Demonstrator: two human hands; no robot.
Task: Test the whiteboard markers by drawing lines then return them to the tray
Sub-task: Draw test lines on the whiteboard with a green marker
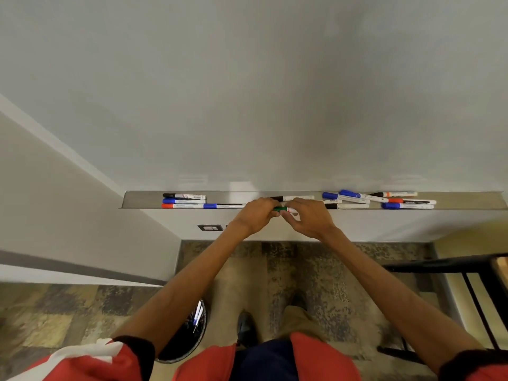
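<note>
Both hands are meeting just in front of the metal tray (132, 200) that is running along the bottom edge of the whiteboard (247, 92). The left hand (254, 215) is curling closed around the green end of a green marker (281, 209), while the right hand (309, 217) is pinching the white barrel end between thumb and fingertips; the marker is lying level between them, just below the tray's front lip and not resting in it. Whether the cap is on or coming off is not clear, since the fingers are covering the joint. Other markers are lying in the tray: a black-capped one (183, 196), a blue-capped one (183, 201) and a red-capped one (181, 206) are stacking at the left, and a loose cluster of blue, black and orange-capped markers (379, 200) is spreading at the right. The board surface is showing no visible lines. On the patterned floor below, a dark bin (189, 336) is standing beside the person's shoe (246, 327), with markers inside it.
</note>
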